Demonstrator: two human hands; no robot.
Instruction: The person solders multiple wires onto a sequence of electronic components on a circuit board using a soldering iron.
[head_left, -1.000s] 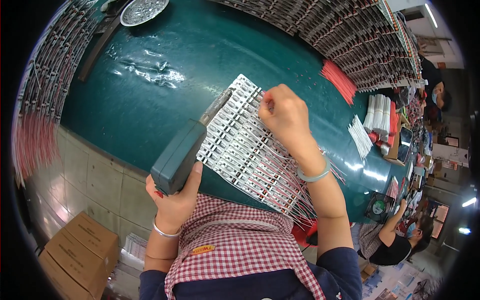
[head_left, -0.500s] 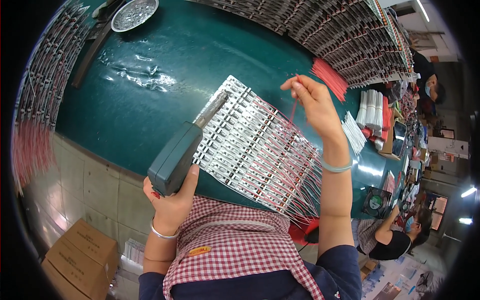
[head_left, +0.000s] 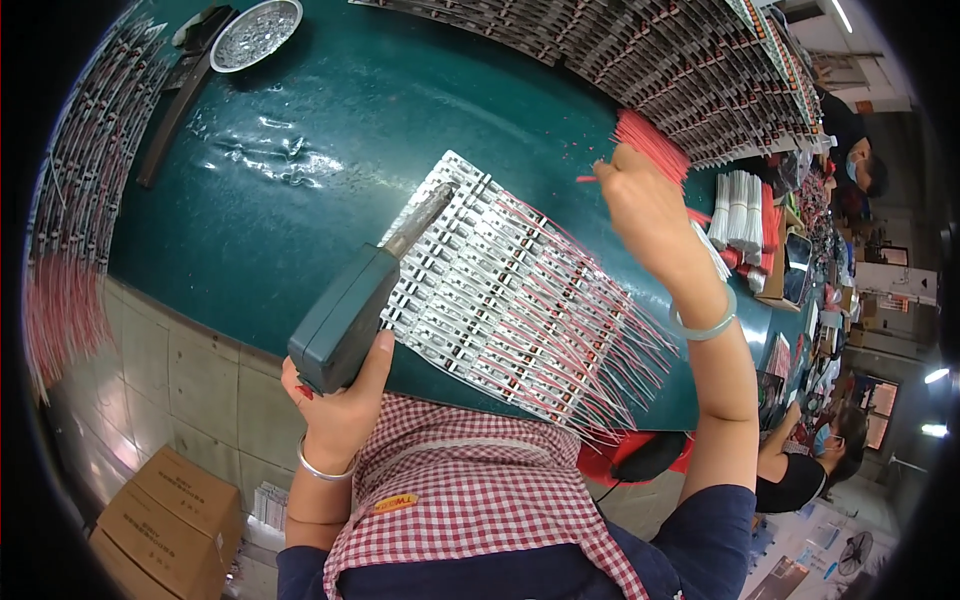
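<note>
My left hand [head_left: 340, 400] is closed round the handle of a dark green soldering gun [head_left: 345, 310]. Its metal nose lies over the left edge of a silvery panel [head_left: 450, 310] made of rows of small metal parts. Thin red and white wires [head_left: 610, 370] fan out from the panel's right side. Beyond the panel's upper right, my right hand [head_left: 640, 205] is raised with its fingers pinched together. A short length of red wire [head_left: 586, 179] pokes out from them. A bundle of loose red wires [head_left: 650, 145] lies just behind that hand.
Stacked strips of similar parts [head_left: 620, 60] line the far side, with more wired strips [head_left: 80, 200] at the left. A metal bowl [head_left: 256, 38] sits far left. White wire bundles [head_left: 740, 210] stand at the right. Cardboard boxes [head_left: 170, 520] are on the floor. Co-workers sit further right.
My right hand has moved right and turned over toward the loose red wires; the long red wire hanging from it no longer shows. My left hand and the soldering gun have barely moved.
</note>
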